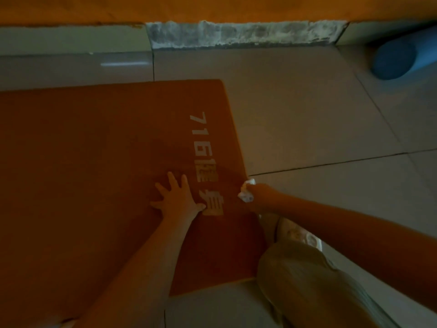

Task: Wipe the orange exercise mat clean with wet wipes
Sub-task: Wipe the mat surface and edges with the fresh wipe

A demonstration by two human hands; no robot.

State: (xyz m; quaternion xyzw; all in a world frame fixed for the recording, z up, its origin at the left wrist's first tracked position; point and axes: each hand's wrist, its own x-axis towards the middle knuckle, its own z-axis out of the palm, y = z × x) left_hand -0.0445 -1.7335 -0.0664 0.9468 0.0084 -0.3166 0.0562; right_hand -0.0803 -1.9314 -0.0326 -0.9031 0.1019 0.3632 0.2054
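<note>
Head view: an orange exercise mat [94, 162] is laid flat on a tiled floor [319, 114], pinned by the left hand [176, 197] w/ fingers spread flat, while a crumpled wet wipe [246, 191] is gripped in the curled fingers of the right hand [262, 195] at the mat's right edge. Likely risk: the wipe could be dragged off the edge onto the floor & grit smeared back, or the mat shifted if left-hand pressure is eased.
</note>
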